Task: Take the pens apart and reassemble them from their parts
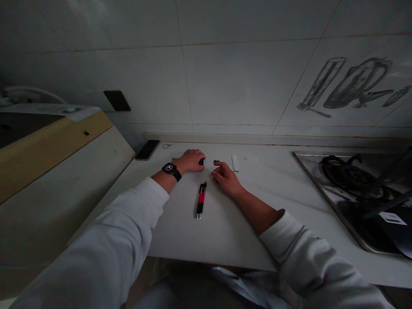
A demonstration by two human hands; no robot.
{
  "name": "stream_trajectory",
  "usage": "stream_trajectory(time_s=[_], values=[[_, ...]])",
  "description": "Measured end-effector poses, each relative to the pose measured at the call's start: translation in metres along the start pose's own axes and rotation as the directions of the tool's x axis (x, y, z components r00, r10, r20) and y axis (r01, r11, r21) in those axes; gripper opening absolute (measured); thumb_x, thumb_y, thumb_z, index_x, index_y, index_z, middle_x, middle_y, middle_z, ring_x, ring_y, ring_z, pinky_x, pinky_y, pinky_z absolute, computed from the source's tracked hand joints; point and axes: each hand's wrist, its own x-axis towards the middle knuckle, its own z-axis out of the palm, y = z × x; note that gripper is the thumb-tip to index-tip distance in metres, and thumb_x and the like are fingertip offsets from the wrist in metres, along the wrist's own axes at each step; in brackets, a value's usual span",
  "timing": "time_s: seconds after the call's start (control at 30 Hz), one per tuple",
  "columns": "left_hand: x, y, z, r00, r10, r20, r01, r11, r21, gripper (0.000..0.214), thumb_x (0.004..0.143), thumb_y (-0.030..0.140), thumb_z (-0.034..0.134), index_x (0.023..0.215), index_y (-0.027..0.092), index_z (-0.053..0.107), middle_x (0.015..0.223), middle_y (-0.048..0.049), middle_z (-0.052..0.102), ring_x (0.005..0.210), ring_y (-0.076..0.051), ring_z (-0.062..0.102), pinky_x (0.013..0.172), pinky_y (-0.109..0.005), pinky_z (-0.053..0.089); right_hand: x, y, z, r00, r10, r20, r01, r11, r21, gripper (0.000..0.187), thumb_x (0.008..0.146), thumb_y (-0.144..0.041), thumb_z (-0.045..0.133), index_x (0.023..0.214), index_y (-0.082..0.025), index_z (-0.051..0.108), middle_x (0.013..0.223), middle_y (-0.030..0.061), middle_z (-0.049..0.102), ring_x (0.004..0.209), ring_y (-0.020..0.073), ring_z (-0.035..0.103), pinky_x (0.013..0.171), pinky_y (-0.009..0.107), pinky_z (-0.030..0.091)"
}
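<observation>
My left hand [192, 160], with a black watch on its wrist, is closed around a small black object [201, 162] whose kind I cannot make out. Just right of it, my right hand [226, 178] rests low over the white counter, index finger and thumb apart. A small dark piece [216, 161] lies at the tip of that index finger. Two red-and-black pens [201, 200] lie side by side in front of the hands. Beyond the right hand is a flat white strip [235, 163]. Part of a dark coil [175, 159] shows behind the left wrist.
A dark phone [147, 149] and a thin ring [166, 146] lie at the back left. A faint clear coiled item [251, 159] is right of the strip. The gas stove [331, 206] borders the right side; a pale box-like unit [74, 171] stands left. Behind rises a tiled wall.
</observation>
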Motion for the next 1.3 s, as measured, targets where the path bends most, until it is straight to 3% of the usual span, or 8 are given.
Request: stream_trajectory(time_s=[0.3,0.47,0.57,0.73,0.9,1.03,1.17,1.3], values=[[-0.004,-0.003,-0.002,1.0,0.015,0.017,-0.016,1.0,0.027,0.051,0.078,0.032,0.068,0.128,0.024,0.069,0.13,-0.0116,0.067,0.12,-0.031,0.063,0.105,-0.044,0.047,0.0,0.0,-0.001,1.0,-0.006,0.023,0.005,0.998,0.067,0.041,0.087,-0.041,0.06,0.124,-0.025,0.052,0.09,-0.0019,0.065,0.074,0.0142,0.064,0.07,0.029,0.051],[-0.013,0.007,-0.018,0.995,0.074,-0.066,-0.077,0.996,-0.044,0.051,0.079,0.024,0.067,0.13,0.021,0.067,0.133,-0.0119,0.066,0.123,-0.031,0.062,0.109,-0.045,0.046,-0.009,-0.015,-0.006,0.995,-0.076,0.063,0.082,0.992,-0.098,0.028,0.09,-0.039,0.057,0.113,-0.023,0.062,0.085,-0.001,0.065,0.075,0.0154,0.062,0.073,0.029,0.049],[-0.024,0.022,-0.033,0.979,0.085,-0.187,-0.113,0.983,-0.144,0.047,0.083,0.018,0.063,0.13,0.019,0.065,0.134,-0.0118,0.066,0.127,-0.028,0.06,0.113,-0.043,0.046,-0.019,-0.032,-0.008,0.963,-0.162,0.214,0.218,0.938,-0.272,0.02,0.092,-0.031,0.057,0.105,-0.022,0.069,0.082,0.0,0.067,0.071,0.0148,0.058,0.071,0.028,0.045],[-0.051,0.054,-0.048,0.93,-0.044,-0.365,-0.106,0.918,-0.382,0.042,0.087,0.013,0.06,0.128,0.021,0.064,0.132,-0.0085,0.068,0.125,-0.023,0.062,0.114,-0.042,0.047,-0.035,-0.058,-0.008,0.843,-0.165,0.512,0.42,0.797,-0.434,0.027,0.092,-0.021,0.061,0.116,-0.024,0.073,0.093,0.0028,0.074,0.079,0.0168,0.063,0.076,0.028,0.043],[-0.068,0.062,-0.02,0.871,-0.24,-0.428,-0.106,0.76,-0.642,0.034,0.091,0.011,0.055,0.123,0.02,0.063,0.125,-0.0085,0.072,0.117,-0.019,0.067,0.108,-0.038,0.052,-0.044,-0.072,-0.01,0.866,-0.057,0.497,0.4,0.676,-0.619,0.023,0.096,-0.029,0.061,0.115,-0.021,0.07,0.091,0.0054,0.074,0.076,0.0183,0.064,0.07,0.027,0.038],[-0.073,0.055,0.014,0.874,-0.334,-0.354,-0.051,0.661,-0.749,0.027,0.093,0.013,0.054,0.117,0.019,0.065,0.117,-0.0082,0.074,0.107,-0.017,0.07,0.098,-0.034,0.056,-0.05,-0.072,-0.009,0.857,-0.027,0.514,0.415,0.627,-0.66,0.026,0.099,-0.042,0.059,0.117,-0.025,0.067,0.09,0.0055,0.074,0.075,0.02,0.065,0.067,0.028,0.036],[-0.078,0.051,0.028,0.904,-0.311,-0.293,-0.011,0.668,-0.744,0.021,0.096,0.022,0.058,0.115,0.02,0.068,0.111,-0.0064,0.074,0.1,-0.018,0.07,0.09,-0.033,0.058,-0.052,-0.073,-0.005,0.915,0.061,0.398,0.306,0.536,-0.787,0.03,0.096,-0.053,0.061,0.1,-0.024,0.067,0.092,0.0101,0.075,0.078,0.0239,0.067,0.066,0.03,0.037],[-0.08,0.052,0.023,0.909,-0.284,-0.306,-0.017,0.707,-0.707,0.021,0.097,0.026,0.059,0.115,0.021,0.068,0.112,-0.0062,0.074,0.099,-0.018,0.07,0.088,-0.033,0.058,-0.053,-0.079,-0.002,0.946,0.162,0.282,0.187,0.438,-0.879,0.033,0.095,-0.054,0.061,0.103,-0.022,0.064,0.094,0.0129,0.076,0.08,0.027,0.069,0.066,0.032,0.04]])
